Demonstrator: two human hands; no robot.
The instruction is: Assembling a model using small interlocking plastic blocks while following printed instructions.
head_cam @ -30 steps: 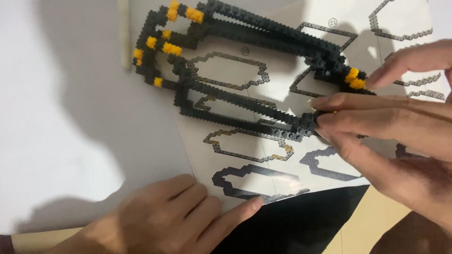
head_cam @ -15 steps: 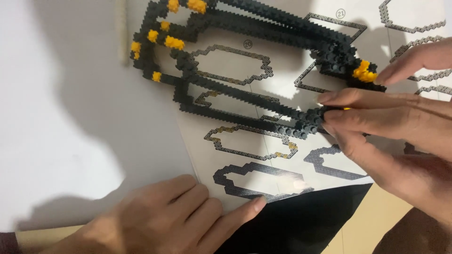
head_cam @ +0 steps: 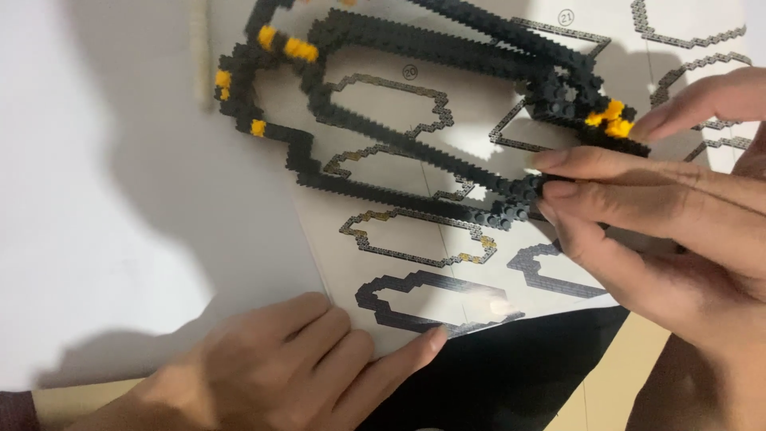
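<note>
While the left hand [head_cam: 271, 367] lies flat on the instruction sheet [head_cam: 471, 279], the right hand [head_cam: 662, 231] pinches the brick model [head_cam: 399, 152] at its near end.

Right grip pressed together on the black loop's tip, forefinger on the orange studs [head_cam: 610, 116]; left fingers spread, holding nothing, pinning the sheet's edge to the white surface [head_cam: 96, 223]; model lies across the sheet's printed diagrams; it looks light but fragile, thin loops of tiny bricks likely to snap apart if bent; best held at the thicker joints, supported from beneath.

Left hand [head_cam: 263, 367] lies flat; right hand [head_cam: 662, 231] fingers [head_cam: 590, 164] seemingly pinch together.
</note>
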